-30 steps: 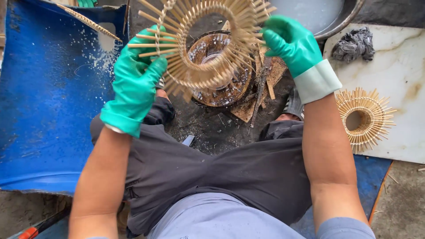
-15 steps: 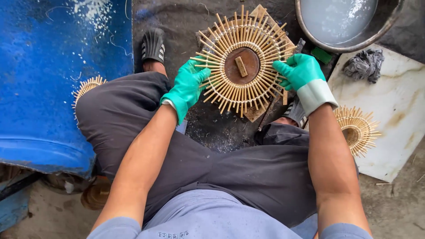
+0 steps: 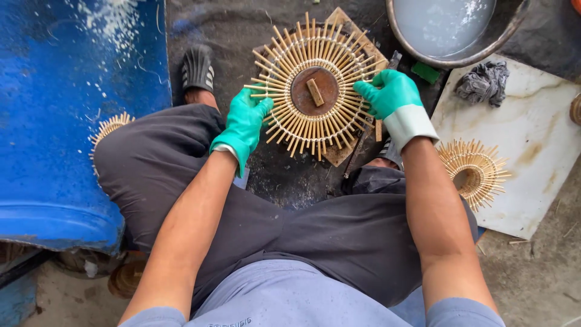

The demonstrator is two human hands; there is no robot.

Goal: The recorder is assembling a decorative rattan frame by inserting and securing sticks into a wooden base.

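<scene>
Gripping opposite edges, the left hand [image 3: 245,123] and right hand [image 3: 392,92], both in green gloves, clamp the round stick ring [image 3: 315,85], lying flat on a wooden board [image 3: 339,152] between the feet, near a metal basin [image 3: 451,30]

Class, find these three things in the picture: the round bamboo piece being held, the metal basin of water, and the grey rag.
Bamboo piece [image 3: 315,91]: head view, on the brown centre disc.
Metal basin [image 3: 423,56]: head view, on its lower rim.
Grey rag [image 3: 482,82]: head view, on the middle of the crumpled cloth.
</scene>
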